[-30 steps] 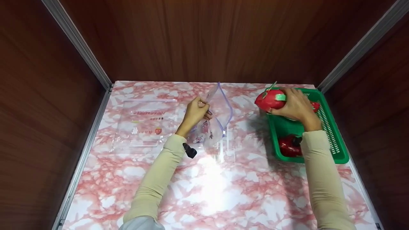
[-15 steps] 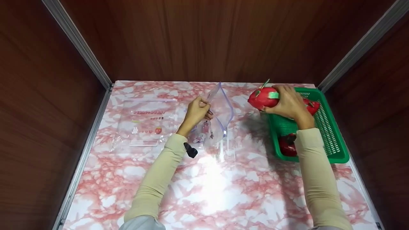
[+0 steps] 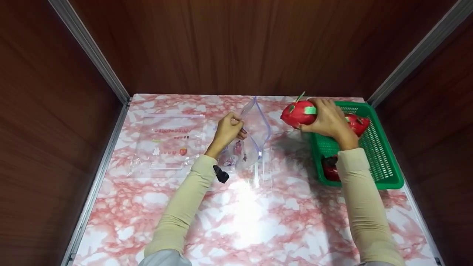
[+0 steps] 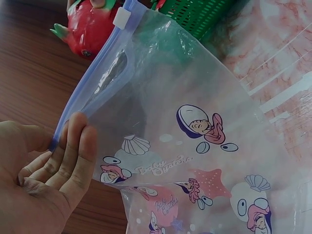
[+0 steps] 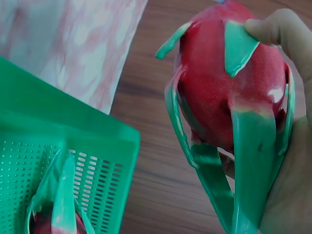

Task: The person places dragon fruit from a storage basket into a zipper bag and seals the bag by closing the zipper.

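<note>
My left hand (image 3: 230,127) pinches the rim of a clear zip bag (image 4: 204,126) with a purple edge, a white slider and cartoon oyster prints. The bag's mouth gapes toward the right. A red dragon fruit (image 3: 298,113) with green leafy scales is gripped in my right hand (image 3: 328,118), raised over the left side of a green basket (image 3: 392,162). In the right wrist view, the thumb presses a green scale of the fruit (image 5: 229,73). Inside the basket lie another dragon fruit (image 3: 357,125) and a dark red glossy thing (image 3: 330,171), partly hidden by my right sleeve.
A second clear zip bag (image 3: 168,142) with a strawberry print lies flat on the marbled table (image 3: 207,229) at the left. Brown wooden walls (image 3: 236,48) enclose the table at the back and both sides.
My right hand has carried the dragon fruit leftward, from above the basket toward the bag, uncovering more of the fruit in the basket. My left hand and its bag have barely moved.
</note>
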`<act>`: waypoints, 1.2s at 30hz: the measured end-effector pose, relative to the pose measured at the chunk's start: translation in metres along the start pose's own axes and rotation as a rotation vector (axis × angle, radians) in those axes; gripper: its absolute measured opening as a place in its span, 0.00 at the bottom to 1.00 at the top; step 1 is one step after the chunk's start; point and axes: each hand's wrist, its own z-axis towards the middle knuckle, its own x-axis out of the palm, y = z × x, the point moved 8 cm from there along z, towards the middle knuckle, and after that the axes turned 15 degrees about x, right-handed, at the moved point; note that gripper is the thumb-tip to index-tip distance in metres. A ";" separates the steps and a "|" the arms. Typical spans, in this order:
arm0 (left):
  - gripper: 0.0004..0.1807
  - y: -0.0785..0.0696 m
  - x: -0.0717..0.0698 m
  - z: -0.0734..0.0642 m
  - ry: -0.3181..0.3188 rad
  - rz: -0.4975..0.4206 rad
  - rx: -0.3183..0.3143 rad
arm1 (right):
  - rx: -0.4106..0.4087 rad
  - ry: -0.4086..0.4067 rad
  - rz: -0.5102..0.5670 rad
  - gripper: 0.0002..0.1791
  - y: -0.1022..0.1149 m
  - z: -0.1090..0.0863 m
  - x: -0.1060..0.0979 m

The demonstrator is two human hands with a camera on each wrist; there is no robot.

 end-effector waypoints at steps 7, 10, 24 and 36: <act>0.09 -0.001 0.000 -0.001 0.006 0.005 -0.003 | -0.040 -0.028 -0.002 0.53 0.009 0.000 0.001; 0.07 -0.002 0.000 -0.001 0.001 0.001 -0.007 | -0.059 -0.034 -0.006 0.53 0.013 0.000 0.002; 0.11 -0.005 0.001 0.000 0.002 0.005 -0.003 | -0.081 -0.033 -0.029 0.53 0.032 0.000 0.007; 0.11 -0.006 0.001 -0.001 0.012 0.025 0.000 | -0.115 -0.055 -0.068 0.54 0.051 -0.003 0.011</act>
